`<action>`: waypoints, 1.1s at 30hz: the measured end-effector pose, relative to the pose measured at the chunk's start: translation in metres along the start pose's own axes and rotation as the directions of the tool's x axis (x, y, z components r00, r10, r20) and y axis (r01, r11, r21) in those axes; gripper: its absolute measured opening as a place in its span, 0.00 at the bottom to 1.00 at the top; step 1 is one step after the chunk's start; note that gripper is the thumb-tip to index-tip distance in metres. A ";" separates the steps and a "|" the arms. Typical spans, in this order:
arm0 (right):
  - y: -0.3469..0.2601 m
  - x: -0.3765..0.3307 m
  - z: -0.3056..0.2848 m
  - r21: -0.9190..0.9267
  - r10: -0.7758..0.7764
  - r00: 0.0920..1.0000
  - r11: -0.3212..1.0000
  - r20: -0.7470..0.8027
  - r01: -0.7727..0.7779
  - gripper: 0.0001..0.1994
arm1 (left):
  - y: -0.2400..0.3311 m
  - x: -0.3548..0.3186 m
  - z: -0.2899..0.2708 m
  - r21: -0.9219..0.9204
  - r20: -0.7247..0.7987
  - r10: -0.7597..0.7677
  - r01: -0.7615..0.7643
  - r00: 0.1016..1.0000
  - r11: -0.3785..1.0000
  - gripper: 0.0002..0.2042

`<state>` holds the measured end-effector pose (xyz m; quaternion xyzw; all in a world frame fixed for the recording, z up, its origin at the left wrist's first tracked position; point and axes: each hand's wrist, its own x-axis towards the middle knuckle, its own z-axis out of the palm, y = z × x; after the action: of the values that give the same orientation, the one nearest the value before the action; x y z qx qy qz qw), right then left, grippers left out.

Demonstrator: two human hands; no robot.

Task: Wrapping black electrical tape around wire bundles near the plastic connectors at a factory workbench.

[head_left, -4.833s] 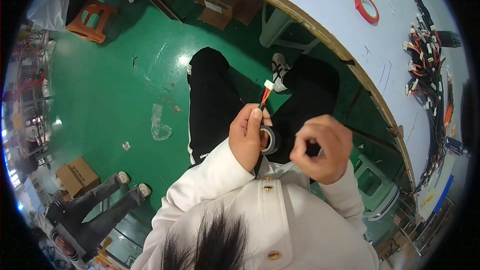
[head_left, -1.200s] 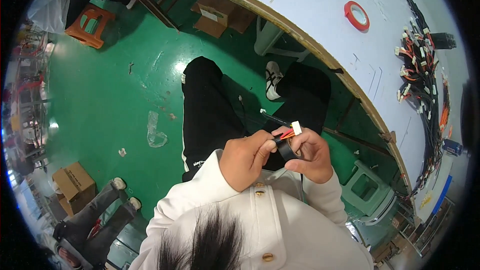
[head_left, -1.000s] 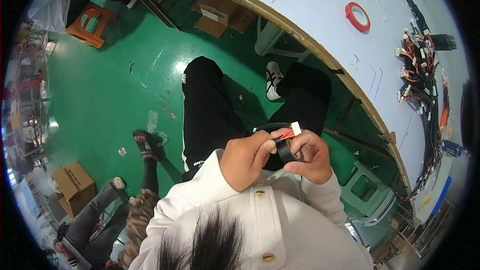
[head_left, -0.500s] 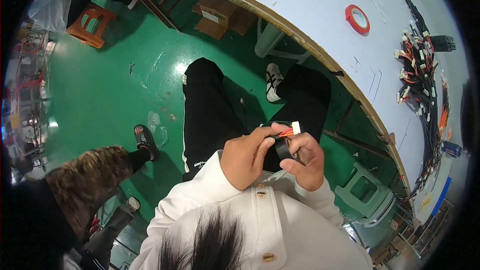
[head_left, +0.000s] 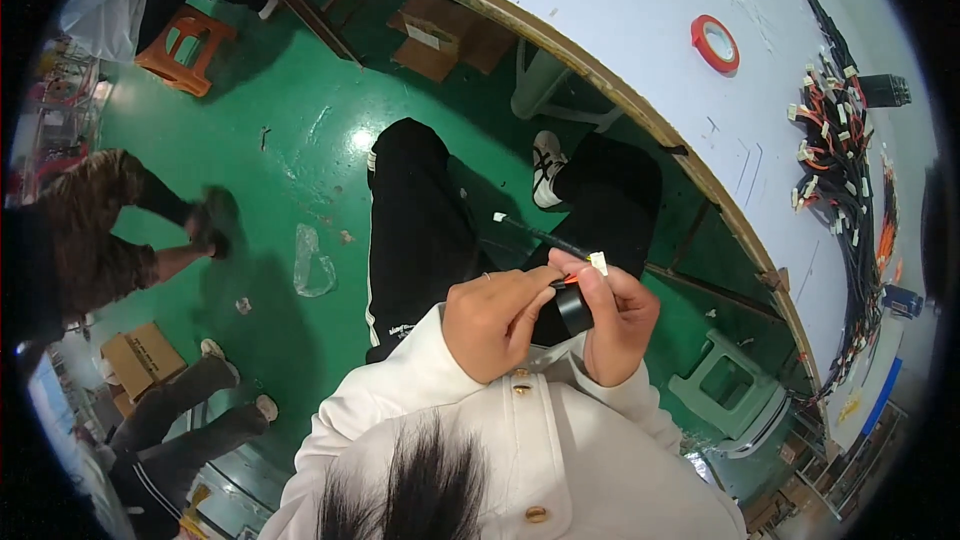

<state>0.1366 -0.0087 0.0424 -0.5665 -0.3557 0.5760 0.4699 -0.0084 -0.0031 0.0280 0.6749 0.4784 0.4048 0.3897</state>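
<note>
Over my lap, both hands work on a short wire harness [head_left: 540, 234] in a black sleeve, with a white connector at each end. My right hand [head_left: 622, 328] pinches it between thumb and fingers just below the near white connector [head_left: 598, 262], where red-orange wires show. A roll of black tape [head_left: 574, 310] sits between my hands, against the right fingers. My left hand [head_left: 492, 325] is closed, thumb and forefinger pinching at the wires and tape beside the roll; its exact grip is partly hidden. The harness's other end points away to the upper left.
A white table [head_left: 640, 20] curves along the right, bearing a red tape roll [head_left: 715, 44] and a heap of wire harnesses [head_left: 840, 140]. A green stool [head_left: 730, 385] stands at lower right, an orange stool [head_left: 185, 50] at upper left. Other people's legs [head_left: 180, 410] are at left.
The harness has swung out so its sleeved length and far connector show beyond my hands. My right hand has turned, its thumb now up by the near connector. People at left have moved.
</note>
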 end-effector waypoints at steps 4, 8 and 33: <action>0.004 -0.002 0.008 -0.077 -0.105 0.990 0.992 -0.096 0.097 0.08 | 0.000 0.001 0.002 -0.044 0.000 -0.029 0.029 1.000 0.999 0.12; 0.004 0.000 0.014 -0.095 -0.177 0.977 0.981 -0.120 0.166 0.10 | -0.002 0.000 0.003 -0.065 -0.016 -0.026 0.025 1.000 0.998 0.12; 0.006 0.002 0.012 -0.065 -0.155 0.981 0.987 -0.114 0.148 0.13 | -0.001 -0.001 0.003 -0.149 -0.051 -0.095 0.086 0.994 0.985 0.09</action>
<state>0.1245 -0.0069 0.0377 -0.5839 -0.3852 0.4937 0.5167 -0.0056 -0.0040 0.0257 0.6098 0.4887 0.4403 0.4421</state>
